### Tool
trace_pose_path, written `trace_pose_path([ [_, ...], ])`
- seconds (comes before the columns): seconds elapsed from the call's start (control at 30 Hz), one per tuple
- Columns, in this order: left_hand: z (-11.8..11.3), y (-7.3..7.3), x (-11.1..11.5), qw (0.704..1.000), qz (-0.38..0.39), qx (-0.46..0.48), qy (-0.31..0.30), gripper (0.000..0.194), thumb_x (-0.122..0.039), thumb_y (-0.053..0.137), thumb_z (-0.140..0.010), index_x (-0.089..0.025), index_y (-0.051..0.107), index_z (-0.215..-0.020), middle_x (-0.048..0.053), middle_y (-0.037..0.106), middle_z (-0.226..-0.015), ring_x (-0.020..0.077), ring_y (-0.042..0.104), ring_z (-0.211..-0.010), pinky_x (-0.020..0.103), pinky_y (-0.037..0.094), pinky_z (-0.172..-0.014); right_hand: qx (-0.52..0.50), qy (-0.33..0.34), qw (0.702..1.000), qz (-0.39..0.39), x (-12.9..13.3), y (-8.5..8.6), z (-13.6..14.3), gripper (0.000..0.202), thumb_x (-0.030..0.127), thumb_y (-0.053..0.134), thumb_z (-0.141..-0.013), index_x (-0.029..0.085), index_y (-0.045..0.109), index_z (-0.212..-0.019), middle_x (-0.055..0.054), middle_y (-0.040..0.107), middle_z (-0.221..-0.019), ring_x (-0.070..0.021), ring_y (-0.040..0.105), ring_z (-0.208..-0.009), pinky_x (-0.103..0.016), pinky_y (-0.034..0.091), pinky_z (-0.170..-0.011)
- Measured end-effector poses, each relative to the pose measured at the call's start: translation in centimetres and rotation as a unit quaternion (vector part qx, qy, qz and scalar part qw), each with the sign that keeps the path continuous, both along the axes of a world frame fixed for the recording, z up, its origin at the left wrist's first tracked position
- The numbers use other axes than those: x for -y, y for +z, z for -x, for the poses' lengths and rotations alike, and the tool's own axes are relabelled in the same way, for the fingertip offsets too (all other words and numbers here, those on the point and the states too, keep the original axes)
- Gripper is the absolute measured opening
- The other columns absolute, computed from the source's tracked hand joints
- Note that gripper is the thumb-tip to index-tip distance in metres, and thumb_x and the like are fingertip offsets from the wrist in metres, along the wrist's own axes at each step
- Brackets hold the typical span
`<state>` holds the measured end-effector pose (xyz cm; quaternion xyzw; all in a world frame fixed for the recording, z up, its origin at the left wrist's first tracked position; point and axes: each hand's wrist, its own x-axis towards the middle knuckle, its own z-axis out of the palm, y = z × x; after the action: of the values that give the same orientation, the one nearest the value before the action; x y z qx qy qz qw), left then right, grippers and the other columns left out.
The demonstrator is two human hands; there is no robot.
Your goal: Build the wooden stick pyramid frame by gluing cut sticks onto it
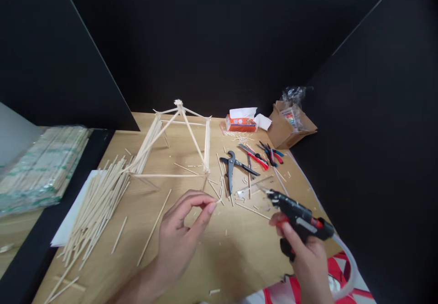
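Note:
My left hand (183, 226) is closed in a pinch, thumb against forefinger, on a short piece of wooden stick (219, 201). In my right hand (303, 249) is a black glue gun (294, 210), its nozzle pointing left toward the pinched piece but apart from it. A finger rests by the red trigger. A curved pale glue stick (351, 267) sticks out of the gun's back end. Beyond my left hand stands a house-shaped frame of wooden sticks (169, 175), with a clustered joint at its peak.
Loose wooden sticks (102, 203) lie heaped on white paper at left, near plastic-wrapped bundles (44, 167). Cutters (232, 167), a red utility knife (255, 155), pliers (272, 153), a clear ruler (255, 187), an orange box (241, 123) and a cardboard box (285, 126) stand right. Black panels (219, 44) surround the table.

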<state>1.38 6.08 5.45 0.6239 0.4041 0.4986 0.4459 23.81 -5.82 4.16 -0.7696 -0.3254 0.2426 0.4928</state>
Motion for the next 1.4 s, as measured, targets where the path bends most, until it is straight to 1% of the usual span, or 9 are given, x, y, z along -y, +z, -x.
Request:
trace_pose_path([
  [0.1, 0.5, 0.1, 0.1, 0.992, -0.116, -0.034, 0.032, 0.017, -0.009, 0.062, -0.081, -0.023, 0.065, -0.091, 0.002, 0.066, -0.086, 0.0151, 0.062, -0.084, 0.027, 0.049, -0.076, 0.014, 0.056, 0.998, -0.037, -0.4, 2.8, 4.5, 0.026, 0.05, 0.067, -0.074, 0.025, 0.071, -0.073, -0.004, 0.066, -0.07, -0.0204, 0.059, -0.065, -0.028, 0.045, -0.056],
  [0.13, 0.7, 0.3, 0.1, 0.987, -0.146, -0.044, 0.043, 0.021, -0.007, 0.062, -0.08, -0.023, 0.065, -0.093, 0.001, 0.067, -0.086, 0.0153, 0.062, -0.084, 0.027, 0.049, -0.076, 0.016, 0.098, 0.993, -0.058, -0.7, 3.5, 5.5, 0.025, 0.05, 0.067, -0.074, 0.026, 0.071, -0.073, -0.004, 0.066, -0.07, -0.0203, 0.059, -0.064, -0.029, 0.046, -0.057],
  [0.2, 1.0, 0.5, 0.0, 0.98, -0.181, -0.054, 0.06, 0.025, -0.004, 0.062, -0.079, -0.022, 0.064, -0.095, 0.001, 0.067, -0.086, 0.0155, 0.062, -0.084, 0.027, 0.049, -0.076, 0.02, 0.172, 0.98, -0.097, -1.4, 4.5, 6.9, 0.021, 0.048, 0.066, -0.076, 0.027, 0.071, -0.076, -0.003, 0.067, -0.07, -0.0204, 0.061, -0.063, -0.029, 0.048, -0.058],
  [0.27, 1.3, 0.8, 0.0, 0.978, -0.192, -0.055, 0.065, 0.026, -0.002, 0.062, -0.079, -0.022, 0.064, -0.096, 0.001, 0.067, -0.086, 0.0155, 0.062, -0.084, 0.027, 0.049, -0.076, 0.026, 0.202, 0.971, -0.124, -2.1, 4.8, 7.6, 0.019, 0.047, 0.065, -0.078, 0.028, 0.069, -0.077, -0.002, 0.066, -0.07, -0.0202, 0.061, -0.063, -0.029, 0.049, -0.059],
  [0.4, 1.6, 1.1, 0.1, 0.978, -0.189, -0.058, 0.066, 0.026, -0.002, 0.062, -0.079, -0.021, 0.062, -0.096, 0.001, 0.065, -0.087, 0.0144, 0.061, -0.085, 0.025, 0.048, -0.077, 0.046, 0.188, 0.973, -0.127, -2.6, 4.6, 7.9, 0.02, 0.048, 0.062, -0.08, 0.029, 0.068, -0.075, -0.002, 0.065, -0.069, -0.0202, 0.06, -0.063, -0.03, 0.049, -0.06],
  [0.57, 1.8, 1.2, 0.2, 0.981, -0.174, -0.065, 0.062, 0.025, -0.003, 0.061, -0.08, -0.021, 0.061, -0.096, 0.001, 0.064, -0.088, 0.0133, 0.06, -0.086, 0.024, 0.047, -0.078, 0.045, 0.198, 0.972, -0.118, -2.4, 4.5, 7.9, 0.021, 0.046, 0.06, -0.082, 0.027, 0.067, -0.074, -0.002, 0.063, -0.068, -0.02, 0.06, -0.064, -0.027, 0.046, -0.055],
  [0.8, 1.6, 1.4, 0.2, 0.981, -0.17, -0.066, 0.068, 0.023, -0.004, 0.062, -0.081, -0.021, 0.061, -0.095, 0.0, 0.064, -0.088, 0.0123, 0.06, -0.085, 0.023, 0.047, -0.078, 0.028, 0.186, 0.975, -0.118, -2.4, 4.6, 8.1, 0.02, 0.046, 0.062, -0.08, 0.028, 0.066, -0.074, -0.002, 0.064, -0.068, -0.0204, 0.061, -0.064, -0.028, 0.049, -0.058],
  [0.97, 1.6, 1.6, 0.3, 0.98, -0.172, -0.071, 0.064, 0.022, -0.003, 0.062, -0.081, -0.021, 0.061, -0.094, -0.001, 0.063, -0.088, 0.0108, 0.059, -0.086, 0.021, 0.046, -0.079, 0.032, 0.197, 0.974, -0.104, -2.4, 4.7, 8.1, 0.02, 0.045, 0.062, -0.08, 0.027, 0.066, -0.073, -0.002, 0.065, -0.068, -0.0194, 0.061, -0.063, -0.027, 0.049, -0.058],
  [1.4, 1.7, 1.7, 0.3, 0.979, -0.186, -0.06, 0.063, 0.023, -0.001, 0.062, -0.08, -0.02, 0.061, -0.095, 0.0, 0.063, -0.088, 0.0098, 0.059, -0.085, 0.02, 0.046, -0.078, 0.034, 0.164, 0.981, -0.1, -2.4, 4.6, 8.2, 0.027, 0.047, 0.061, -0.08, 0.022, 0.063, -0.071, -0.001, 0.063, -0.063, -0.0165, 0.06, -0.058, -0.022, 0.05, -0.054],
])
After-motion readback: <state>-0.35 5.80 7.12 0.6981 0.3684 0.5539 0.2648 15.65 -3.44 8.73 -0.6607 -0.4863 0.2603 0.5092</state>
